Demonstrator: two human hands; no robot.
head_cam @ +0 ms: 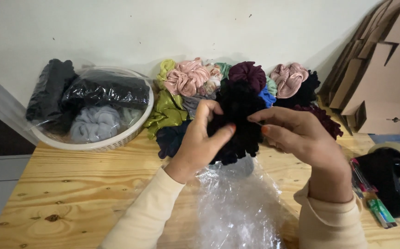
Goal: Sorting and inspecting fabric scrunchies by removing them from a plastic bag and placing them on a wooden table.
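Both hands (255,138) gripping black scrunchie (239,115), clear bag (237,207) below, wooden table (71,193)

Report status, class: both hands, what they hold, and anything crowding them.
Left hand and right hand both grip the black scrunchie. Clear plastic bag beneath. Scrunchie pile close behind.

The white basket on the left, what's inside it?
The white basket holds clear bags of fabric pieces: black ones on top, a grey one in front. Whatever lies beneath them is covered.
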